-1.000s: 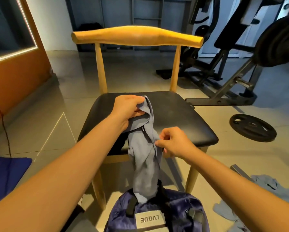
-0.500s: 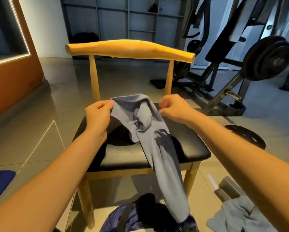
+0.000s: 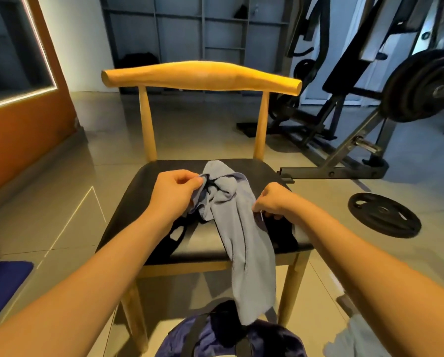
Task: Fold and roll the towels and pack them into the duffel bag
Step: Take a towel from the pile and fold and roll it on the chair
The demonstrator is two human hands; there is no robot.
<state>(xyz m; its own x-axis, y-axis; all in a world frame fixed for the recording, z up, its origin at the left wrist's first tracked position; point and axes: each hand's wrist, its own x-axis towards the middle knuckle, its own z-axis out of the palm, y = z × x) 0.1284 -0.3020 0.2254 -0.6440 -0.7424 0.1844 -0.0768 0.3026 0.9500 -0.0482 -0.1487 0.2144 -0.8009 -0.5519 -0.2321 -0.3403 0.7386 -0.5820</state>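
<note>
Two curled grips hold the towel (image 3: 244, 240): left hand (image 3: 175, 193) at its top, right hand (image 3: 272, 202) pinching its edge.

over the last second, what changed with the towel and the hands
The left hand and right hand drew apart, opening the towel top, then lowered it onto the chair seat. Unchanged: both hands grip the towel, its tail hanging over the seat front to the duffel bag.

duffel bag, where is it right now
In the head view the duffel bag sits at bottom centre, on the floor in front of the chair, under the hanging end of the towel.
</note>
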